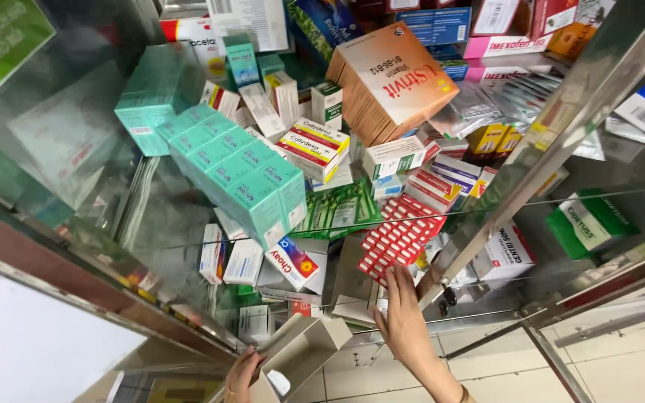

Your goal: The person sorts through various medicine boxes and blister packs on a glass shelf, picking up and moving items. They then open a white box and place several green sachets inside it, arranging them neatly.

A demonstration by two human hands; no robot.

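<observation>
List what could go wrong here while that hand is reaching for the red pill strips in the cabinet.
1. The red blister strips lie loosely stacked; the right hand touching their lower edge may slide them off the pile.
2. The orange box sits tilted on other packs and could topple.
3. The open carton in the left hand looks loosely held and might slip.

Right hand (403,322) touching red blister packs (399,235); left hand (242,375) holding open box (304,351).
</observation>
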